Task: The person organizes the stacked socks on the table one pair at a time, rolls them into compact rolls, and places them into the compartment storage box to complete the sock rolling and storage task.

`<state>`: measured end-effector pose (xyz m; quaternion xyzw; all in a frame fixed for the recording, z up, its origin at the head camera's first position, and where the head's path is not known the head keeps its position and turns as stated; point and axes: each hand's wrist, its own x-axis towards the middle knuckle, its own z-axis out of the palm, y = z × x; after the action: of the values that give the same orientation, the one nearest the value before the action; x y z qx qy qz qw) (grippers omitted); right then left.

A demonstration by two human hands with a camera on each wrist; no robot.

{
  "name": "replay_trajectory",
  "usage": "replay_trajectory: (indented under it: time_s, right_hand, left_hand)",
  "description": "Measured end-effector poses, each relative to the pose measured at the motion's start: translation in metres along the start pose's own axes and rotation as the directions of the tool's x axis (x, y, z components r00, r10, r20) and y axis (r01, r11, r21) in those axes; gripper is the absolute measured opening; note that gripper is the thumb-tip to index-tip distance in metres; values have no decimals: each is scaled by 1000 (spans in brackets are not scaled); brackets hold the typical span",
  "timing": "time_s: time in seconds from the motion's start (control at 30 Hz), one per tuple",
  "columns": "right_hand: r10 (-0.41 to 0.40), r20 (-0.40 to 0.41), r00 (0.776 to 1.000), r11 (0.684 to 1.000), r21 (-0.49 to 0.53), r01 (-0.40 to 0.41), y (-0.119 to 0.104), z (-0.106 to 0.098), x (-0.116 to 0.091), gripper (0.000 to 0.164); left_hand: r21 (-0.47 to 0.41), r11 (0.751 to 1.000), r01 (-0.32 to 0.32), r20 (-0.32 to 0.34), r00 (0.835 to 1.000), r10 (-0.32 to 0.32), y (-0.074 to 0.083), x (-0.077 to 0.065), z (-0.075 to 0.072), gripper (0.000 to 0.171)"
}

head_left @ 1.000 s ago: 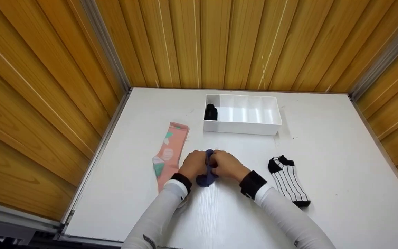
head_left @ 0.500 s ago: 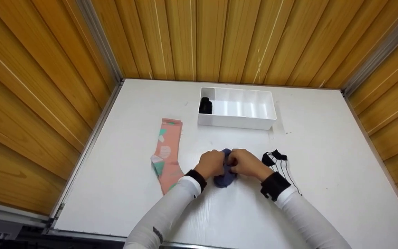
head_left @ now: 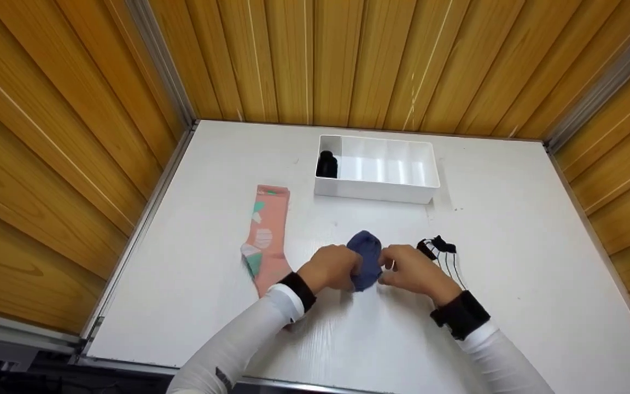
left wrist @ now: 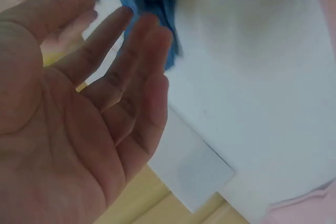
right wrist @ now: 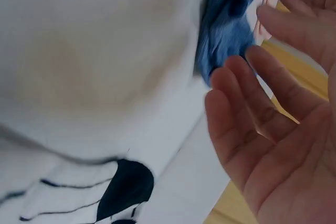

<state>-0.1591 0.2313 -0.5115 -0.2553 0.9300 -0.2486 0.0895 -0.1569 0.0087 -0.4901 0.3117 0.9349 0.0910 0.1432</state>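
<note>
The left hand (head_left: pixel 330 267) and right hand (head_left: pixel 413 272), fingers loosely parted, flank a blue sock (head_left: pixel 369 256), which could slip or loosen because neither seems to pinch it.

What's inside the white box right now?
A black bundle sits at the left end of the white box. Its front wall hides the bundle's base and anything low behind it.

I'd tag this as a lab-style booth, seen remotely: wood-look panels (head_left: pixel 331 65) on three sides, metal posts (head_left: pixel 159 60) in the corners, white tabletop (head_left: pixel 539 235) filling the bay, black wrist straps (head_left: pixel 460 314) on the person.
</note>
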Motion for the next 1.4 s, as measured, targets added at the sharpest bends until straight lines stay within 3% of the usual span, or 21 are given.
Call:
replay_trajectory:
  time_s: [0.13, 0.3, 0.43, 0.57, 0.7, 0.77, 0.93, 1.1, 1.23, 1.33, 1.4]
  right_hand:
    - [-43, -15, 999, 995, -91, 41, -15, 11, -6, 23]
    - [-108, -66, 992, 961, -263, 87, -28, 30, -8, 25]
    - [-115, -124, 986, 938, -341, 67, -31, 37, -8, 26]
    - [-120, -146, 982, 923, -380, 57, -32, 38, -8, 30]
    - [-118, -159, 980, 921, -385, 49, -27, 37, -4, 18]
    - [-112, -156, 981, 937, -345, 52, -22, 36, 0, 12]
    - [-1, -98, 995, 996, -84, -8, -5, 31, 8, 6]
    - [86, -32, 996, 995, 55, -84, 1, 27, 11, 7]
    - [76, -60, 995, 997, 18, -75, -2, 29, 8, 9]
    - [10, -100, 995, 993, -119, -22, -7, 35, 3, 11]
    - [-45, -122, 992, 971, -240, 15, -12, 40, -1, 16]
  left_hand:
    - [125, 992, -5, -64, 998, 13, 11, -3, 9, 17]
    - [310, 949, 52, -148, 989, -6, 17, -1, 22, 14]
    - [364, 929, 71, -186, 982, -2, 19, 2, 26, 15]
    - [401, 915, 42, -200, 979, 43, 20, 5, 28, 10]
    - [366, 931, -7, -198, 977, 85, 14, 12, 26, 9]
    - [329, 944, -25, -179, 980, 88, 8, 15, 23, 7]
    - [127, 991, -33, -121, 991, 49, -8, 18, 15, 2]
    - [-29, 999, -25, -77, 997, 23, -17, 18, 12, 8]
    - [-6, 1000, -14, -95, 995, 13, -13, 16, 15, 3]
    - [116, 993, -2, -135, 991, 18, -2, 15, 21, 4]
    - [230, 973, 2, -170, 985, 38, 7, 14, 26, 6]
